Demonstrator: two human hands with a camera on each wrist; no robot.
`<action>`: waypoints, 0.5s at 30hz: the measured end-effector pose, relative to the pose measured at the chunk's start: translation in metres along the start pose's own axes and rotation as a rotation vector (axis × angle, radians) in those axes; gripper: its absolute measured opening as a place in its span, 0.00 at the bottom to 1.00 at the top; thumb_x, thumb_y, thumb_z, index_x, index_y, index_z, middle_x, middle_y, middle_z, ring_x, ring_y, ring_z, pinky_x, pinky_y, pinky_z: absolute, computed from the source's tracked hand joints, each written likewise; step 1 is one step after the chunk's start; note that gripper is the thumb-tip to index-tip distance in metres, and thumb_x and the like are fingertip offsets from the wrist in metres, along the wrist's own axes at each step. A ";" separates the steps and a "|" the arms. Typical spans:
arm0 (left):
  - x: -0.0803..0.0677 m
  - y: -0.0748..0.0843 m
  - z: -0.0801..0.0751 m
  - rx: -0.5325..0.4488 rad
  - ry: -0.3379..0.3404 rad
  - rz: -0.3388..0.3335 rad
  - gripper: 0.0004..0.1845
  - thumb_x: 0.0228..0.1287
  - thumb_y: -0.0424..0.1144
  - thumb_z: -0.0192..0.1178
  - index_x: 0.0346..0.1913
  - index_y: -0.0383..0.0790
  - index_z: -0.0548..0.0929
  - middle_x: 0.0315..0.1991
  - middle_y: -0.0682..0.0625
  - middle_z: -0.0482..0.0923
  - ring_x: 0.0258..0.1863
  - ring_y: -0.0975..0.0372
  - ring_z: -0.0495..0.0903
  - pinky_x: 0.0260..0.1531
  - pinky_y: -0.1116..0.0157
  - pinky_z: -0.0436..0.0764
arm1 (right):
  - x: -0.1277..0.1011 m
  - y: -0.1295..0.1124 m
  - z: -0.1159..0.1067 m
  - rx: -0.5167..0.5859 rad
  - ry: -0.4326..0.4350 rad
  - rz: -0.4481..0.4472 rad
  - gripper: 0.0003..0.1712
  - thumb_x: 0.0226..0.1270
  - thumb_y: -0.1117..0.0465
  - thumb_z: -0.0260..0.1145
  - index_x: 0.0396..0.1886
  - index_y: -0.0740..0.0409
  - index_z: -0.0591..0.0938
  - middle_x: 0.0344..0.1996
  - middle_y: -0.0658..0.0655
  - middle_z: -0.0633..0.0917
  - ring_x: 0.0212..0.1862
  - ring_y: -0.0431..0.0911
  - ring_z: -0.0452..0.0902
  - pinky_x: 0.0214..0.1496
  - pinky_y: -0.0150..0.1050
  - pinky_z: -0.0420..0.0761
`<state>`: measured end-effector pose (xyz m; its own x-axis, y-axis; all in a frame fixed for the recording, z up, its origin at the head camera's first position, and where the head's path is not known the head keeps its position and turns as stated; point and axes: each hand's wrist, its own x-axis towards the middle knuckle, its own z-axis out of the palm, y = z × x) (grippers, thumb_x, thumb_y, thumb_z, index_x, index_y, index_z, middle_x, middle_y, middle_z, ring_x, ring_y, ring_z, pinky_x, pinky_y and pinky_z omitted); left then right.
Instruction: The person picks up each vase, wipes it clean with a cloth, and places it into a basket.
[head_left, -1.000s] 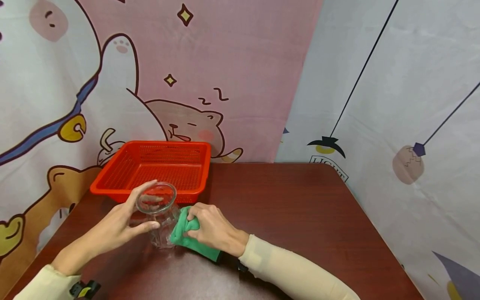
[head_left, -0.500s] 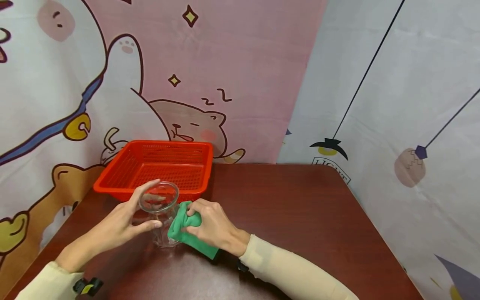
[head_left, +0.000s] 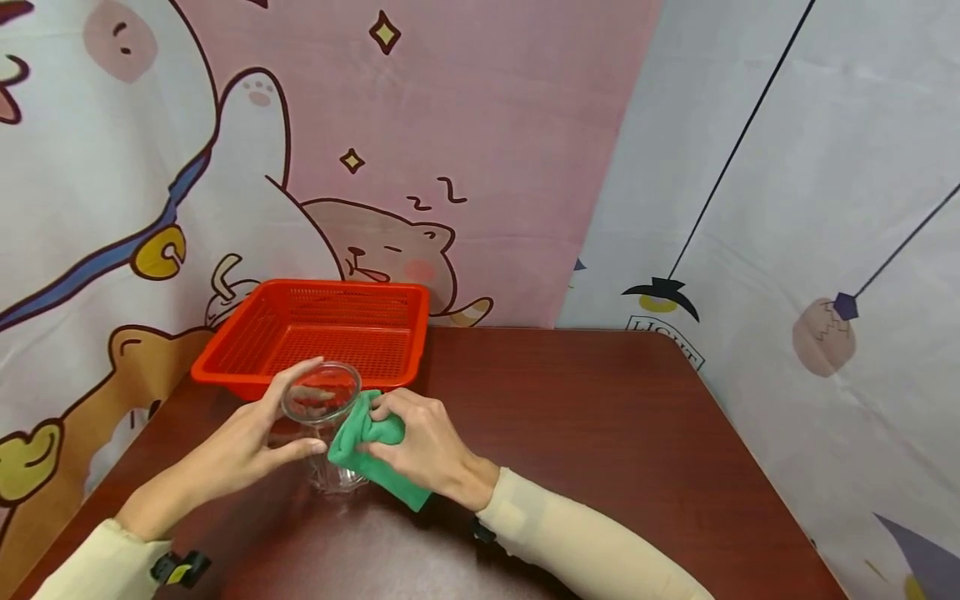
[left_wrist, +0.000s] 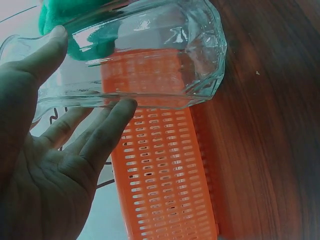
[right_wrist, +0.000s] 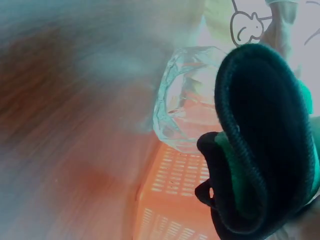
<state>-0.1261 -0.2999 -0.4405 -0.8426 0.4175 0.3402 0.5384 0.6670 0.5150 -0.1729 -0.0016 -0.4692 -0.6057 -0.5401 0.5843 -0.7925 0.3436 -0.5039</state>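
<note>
glass jar standing on desk, lower left of frame | left hand fingers curling round its wall | right hand clenching green cloth against it | likely rigid, slick, breakable; gripping mid-body seems safest

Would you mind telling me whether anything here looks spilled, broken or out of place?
Nothing stands out. The glass jar looks intact in the left hand, the right hand presses the green cloth against its side, and the red basket sits level on the table, with no spill visible.
</note>
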 end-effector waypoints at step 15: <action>0.000 0.000 0.000 -0.053 -0.021 -0.002 0.64 0.71 0.41 0.85 0.96 0.56 0.49 0.66 0.45 0.90 0.57 0.67 0.93 0.46 0.62 0.97 | 0.005 -0.005 0.001 0.109 0.119 0.015 0.20 0.65 0.61 0.92 0.47 0.59 0.89 0.55 0.58 0.96 0.59 0.49 0.96 0.64 0.33 0.92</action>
<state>-0.1265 -0.2997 -0.4407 -0.8435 0.4294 0.3227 0.5360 0.6345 0.5569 -0.1724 -0.0064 -0.4643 -0.6264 -0.4388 0.6442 -0.7750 0.2618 -0.5752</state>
